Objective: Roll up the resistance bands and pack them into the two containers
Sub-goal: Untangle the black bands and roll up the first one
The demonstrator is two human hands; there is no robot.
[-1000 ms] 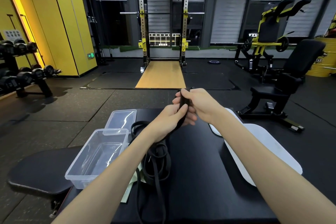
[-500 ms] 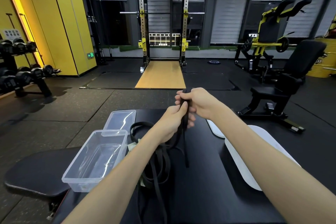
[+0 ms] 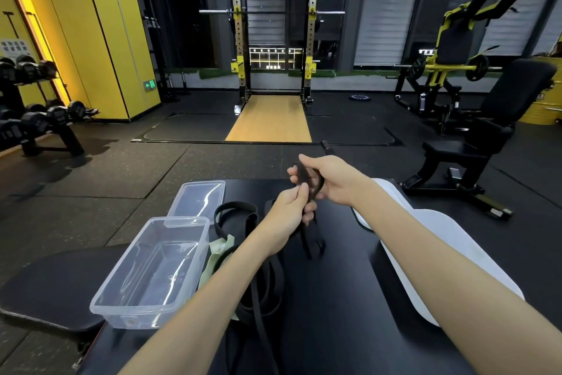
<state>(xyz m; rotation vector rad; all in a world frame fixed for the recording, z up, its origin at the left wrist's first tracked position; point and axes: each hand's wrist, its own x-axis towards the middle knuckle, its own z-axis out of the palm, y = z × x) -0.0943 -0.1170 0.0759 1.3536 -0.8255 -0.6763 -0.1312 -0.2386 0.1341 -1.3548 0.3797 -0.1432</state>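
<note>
Beyond the clear container (image 3: 137,318), my right hand (image 3: 334,181) now grips a first loop of black band (image 3: 304,174) (rolling's begun). My left hand (image 3: 287,210) pinches the tail.

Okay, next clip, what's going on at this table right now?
A person holds the end of a black resistance band looped between both hands above a black table: the left hand pinches it, the right hand curls round the loop. Its tail hangs to the table, where more black bands and a pale green band lie. The clear container at left has no bands in it.
</note>
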